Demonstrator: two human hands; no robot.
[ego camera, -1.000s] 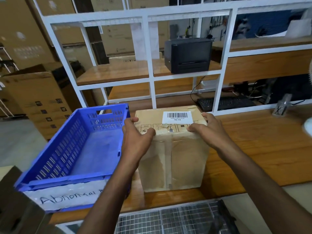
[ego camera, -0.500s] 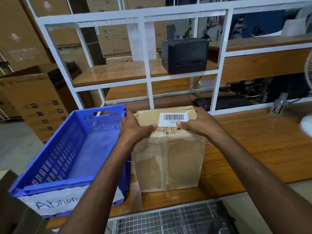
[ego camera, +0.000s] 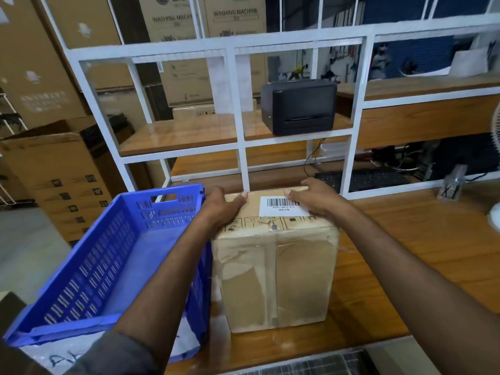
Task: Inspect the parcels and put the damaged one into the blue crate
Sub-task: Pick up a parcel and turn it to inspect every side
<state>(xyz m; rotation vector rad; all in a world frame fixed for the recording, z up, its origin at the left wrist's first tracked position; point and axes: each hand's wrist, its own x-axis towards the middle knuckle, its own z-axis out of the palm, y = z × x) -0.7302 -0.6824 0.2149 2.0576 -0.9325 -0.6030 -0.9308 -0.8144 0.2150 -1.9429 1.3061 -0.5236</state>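
There is one brown parcel [ego camera: 276, 277] bearing one white barcode label [ego camera: 281, 210], one blue crate [ego camera: 89, 266] and one wooden table [ego camera: 405, 253]. Two hands show: one left hand [ego camera: 221, 209], one right hand [ego camera: 319, 198]. Behind stand one black printer [ego camera: 300, 109], one keyboard [ego camera: 362, 180] and two cartons printed WASHING MACHINE, the left carton [ego camera: 173, 23] and the right carton [ego camera: 235, 20]; further cartons are too cropped to count.

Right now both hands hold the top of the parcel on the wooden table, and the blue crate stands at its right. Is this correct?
Not quite. The head view shows the blue crate left of the parcel, not right. The rest stands: left hand and right hand hold the parcel's top on the wooden table.
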